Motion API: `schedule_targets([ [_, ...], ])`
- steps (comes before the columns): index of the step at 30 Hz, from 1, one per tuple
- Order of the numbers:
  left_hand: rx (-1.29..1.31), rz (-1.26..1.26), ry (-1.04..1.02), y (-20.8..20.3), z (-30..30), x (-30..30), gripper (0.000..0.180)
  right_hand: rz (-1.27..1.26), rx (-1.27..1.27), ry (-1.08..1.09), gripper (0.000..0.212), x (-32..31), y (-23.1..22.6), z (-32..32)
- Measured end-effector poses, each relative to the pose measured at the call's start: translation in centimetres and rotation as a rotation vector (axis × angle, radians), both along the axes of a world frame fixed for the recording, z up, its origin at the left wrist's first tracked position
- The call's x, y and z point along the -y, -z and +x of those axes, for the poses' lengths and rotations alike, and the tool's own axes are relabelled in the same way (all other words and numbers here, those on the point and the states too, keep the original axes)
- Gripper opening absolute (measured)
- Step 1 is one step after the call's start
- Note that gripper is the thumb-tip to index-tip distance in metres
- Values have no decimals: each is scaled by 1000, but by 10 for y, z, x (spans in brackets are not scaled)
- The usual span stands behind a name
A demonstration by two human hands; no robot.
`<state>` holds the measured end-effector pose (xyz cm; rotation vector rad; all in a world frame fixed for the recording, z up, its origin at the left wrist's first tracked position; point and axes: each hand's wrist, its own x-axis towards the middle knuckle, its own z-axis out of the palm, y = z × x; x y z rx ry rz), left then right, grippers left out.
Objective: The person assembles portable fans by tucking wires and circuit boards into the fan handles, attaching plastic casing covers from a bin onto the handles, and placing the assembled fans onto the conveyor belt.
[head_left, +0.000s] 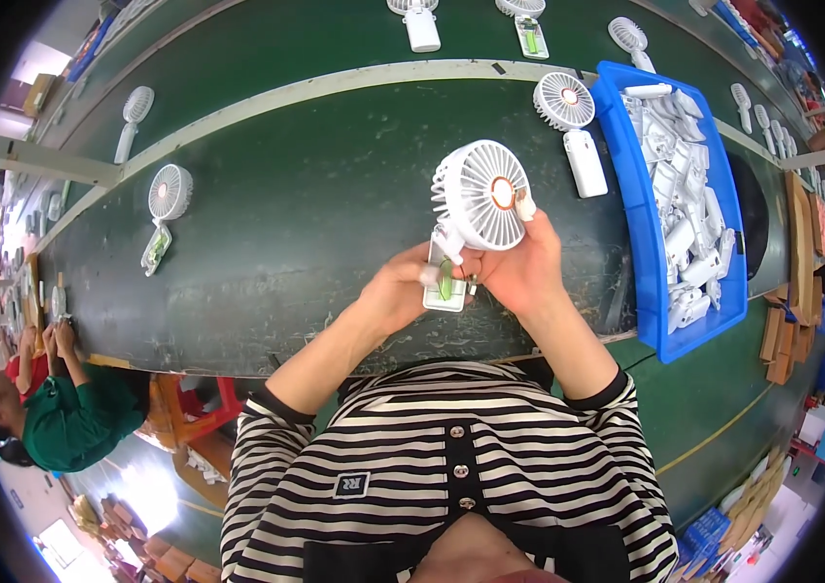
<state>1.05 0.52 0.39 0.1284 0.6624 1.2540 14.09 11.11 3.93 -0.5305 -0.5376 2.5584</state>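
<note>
A white handheld fan (pixel 483 197) is held up in front of me above the dark table, its round grille facing up and toward me. Its handle (pixel 445 296) lies open, showing a green part inside. My left hand (pixel 396 290) grips this handle from the left, the thumb over the open side. On the other side, my right hand (pixel 527 270) holds the fan, with its thumb against the grille's right rim and fingers behind the handle. Something pale covers the right thumb's tip. Fingers behind the fan are partly hidden.
A blue bin (pixel 660 321) of white plastic shells (pixel 689 228) stands at the right. Another fan (pixel 583 160) lies beside it. An open-handled fan (pixel 171 194) lies at the left. More fans (pixel 422 27) sit beyond the pale strip. A person in green (pixel 82 423) works at the far left.
</note>
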Motion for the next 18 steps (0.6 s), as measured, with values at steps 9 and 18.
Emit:
schedule_targets([
  [9,-462,-245,-221,-11,11,-5,21,123,101,44,56,9,18,16],
  [18,-588,14,-64,-17,15,-1,27,616,380,-89,56,-32,10,12],
])
